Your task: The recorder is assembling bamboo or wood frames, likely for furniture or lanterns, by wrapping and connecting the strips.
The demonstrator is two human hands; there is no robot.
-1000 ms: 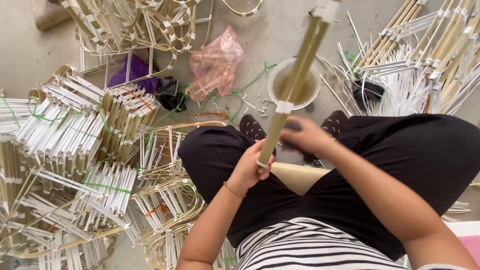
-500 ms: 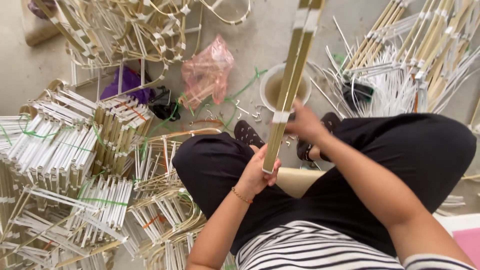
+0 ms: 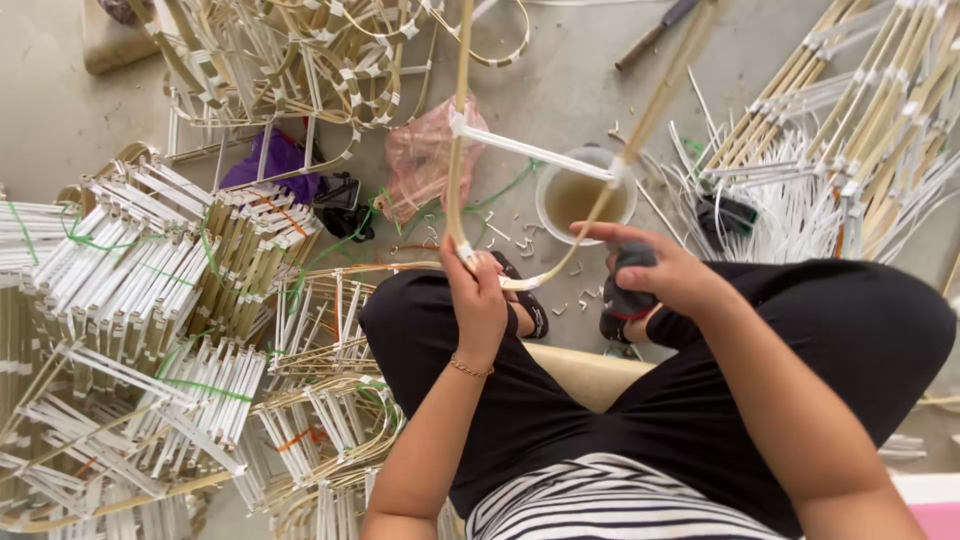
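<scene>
I hold a bent bamboo frame [image 3: 455,170] upright over my lap. It is a U-shaped strip with a white crossbar [image 3: 530,152] between its two limbs. My left hand [image 3: 478,300] grips the left limb at the bend, by a white wrapped joint. My right hand [image 3: 662,268] is curled at the lower right limb [image 3: 640,125], thumb and forefinger against the strip. Beneath that hand a dark sandal [image 3: 622,300] shows. I sit in black trousers [image 3: 840,330] and a striped top.
Stacks of finished bamboo and white frames [image 3: 130,290] fill the floor on the left and back. More long frames [image 3: 850,120] lie at the right. A white bowl of brownish liquid [image 3: 580,195], a pink plastic bag [image 3: 425,160] and white clippings lie ahead of my knees.
The strips stood together as one narrow bundle a second ago. Now the two limbs are spread apart into a U, and my right hand has moved right and down.
</scene>
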